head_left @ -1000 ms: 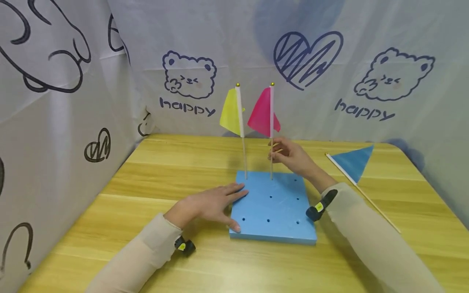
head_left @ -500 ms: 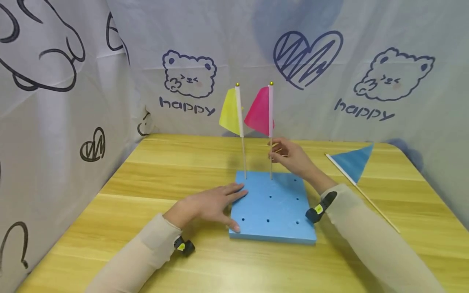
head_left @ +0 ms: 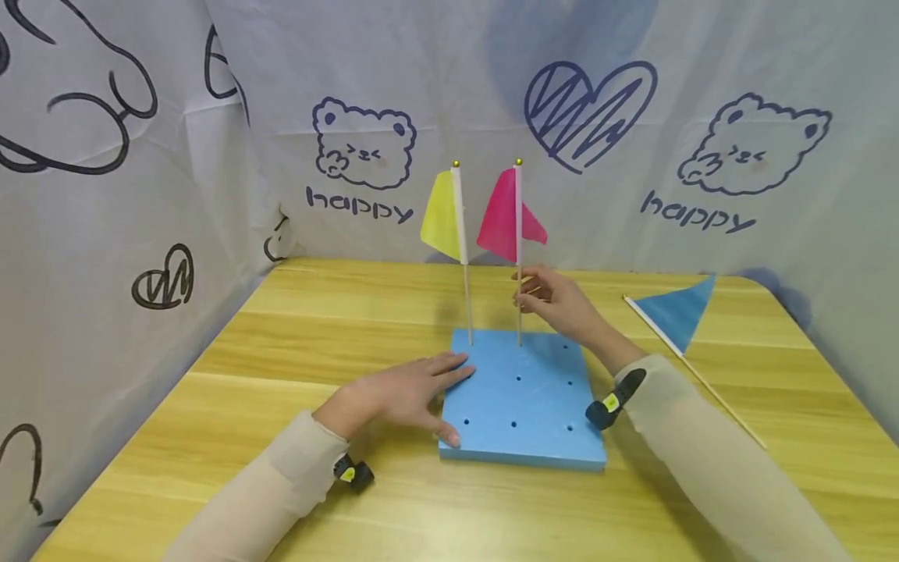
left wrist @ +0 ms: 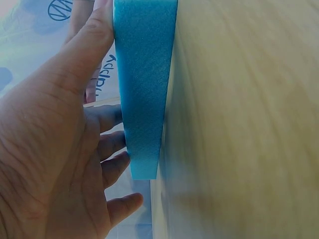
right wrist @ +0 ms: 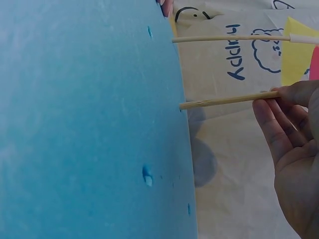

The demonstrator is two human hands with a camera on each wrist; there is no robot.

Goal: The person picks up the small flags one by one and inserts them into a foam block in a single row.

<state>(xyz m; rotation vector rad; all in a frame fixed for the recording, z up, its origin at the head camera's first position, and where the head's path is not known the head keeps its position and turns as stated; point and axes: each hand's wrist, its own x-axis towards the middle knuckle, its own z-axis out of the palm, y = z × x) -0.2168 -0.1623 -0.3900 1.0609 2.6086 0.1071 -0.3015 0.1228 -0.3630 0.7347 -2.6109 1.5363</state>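
A blue foam board (head_left: 523,406) with several small holes lies on the table. My left hand (head_left: 403,393) rests on its left edge, thumb near the front corner and fingers spread over the top. In the left wrist view, the fingertips (left wrist: 115,167) touch the board's upper edge. My right hand (head_left: 555,300) pinches the thin stick of a pink flag (head_left: 499,218) between thumb and fingers. The stick's lower end (right wrist: 185,105) meets the middle hole of the back row; how deep it sits is hard to tell. Left of it, a yellow flag (head_left: 441,215) stands in the board.
A blue triangular flag (head_left: 677,312) lies on the wooden table (head_left: 281,328) to the right, beside my right forearm. Behind the table hangs a white cloth (head_left: 449,78) with printed bears and hearts, and another cloth side borders the left.
The pink flag has turned about its stick, and part of its cloth now shows to the right. Its top has shifted very slightly left. Both hands stay about where they were.
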